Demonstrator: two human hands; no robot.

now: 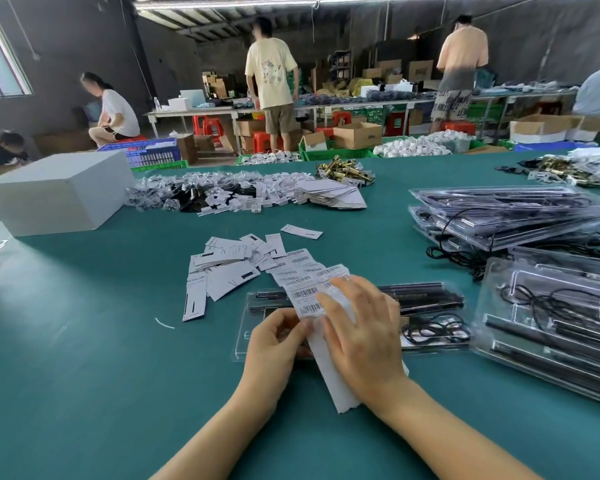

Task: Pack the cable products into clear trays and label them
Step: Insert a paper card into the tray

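A strip of barcode labels [303, 289] runs from the card pile down over a clear tray [430, 317] holding black bars and a coiled black cable. My left hand [276, 344] pinches the strip's edge with curled fingers near its lower barcodes. My right hand [361, 327] lies flat with straight fingers on the white backing paper, pressing it onto the tray. Part of the tray and strip is hidden under both hands.
Loose white paper cards [229, 268] lie just beyond the tray. Stacks of packed clear trays [510, 216] stand at the right. A white box [56, 195] sits at the left, with bagged parts [222, 192] behind. Several people work at far tables.
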